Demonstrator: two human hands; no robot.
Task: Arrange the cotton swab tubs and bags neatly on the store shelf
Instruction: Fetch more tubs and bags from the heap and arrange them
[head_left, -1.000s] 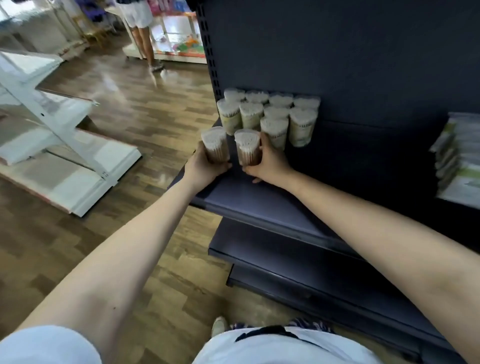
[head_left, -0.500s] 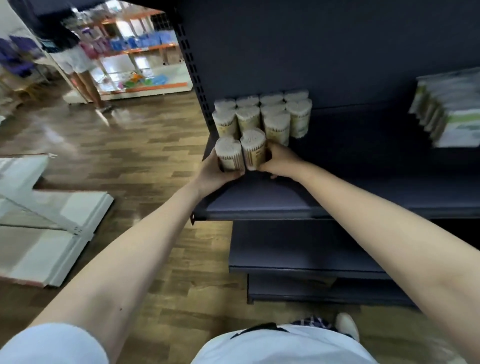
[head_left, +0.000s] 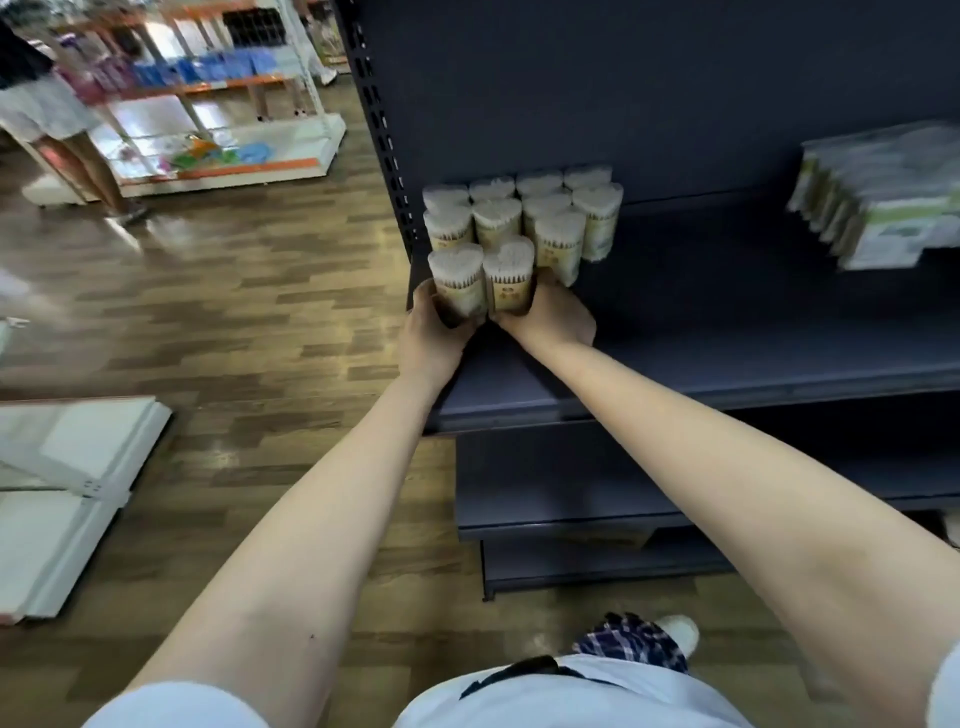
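Observation:
Two clear cotton swab tubs stand side by side at the left end of the dark shelf. My left hand grips the left tub from its left side. My right hand holds the right tub from the right. Both tubs touch each other and sit just in front of a block of several more tubs against the back panel. A stack of swab bags lies at the shelf's far right, blurred.
The shelf's perforated upright runs beside the tubs. Lower shelves jut out below. White shelf boards lie on the wooden floor at left. A person stands by an orange-trimmed display rack in the back.
My hands have pushed the two tubs together and back against the block of tubs. The view has swung right, bringing the bags and the lower shelves more into sight.

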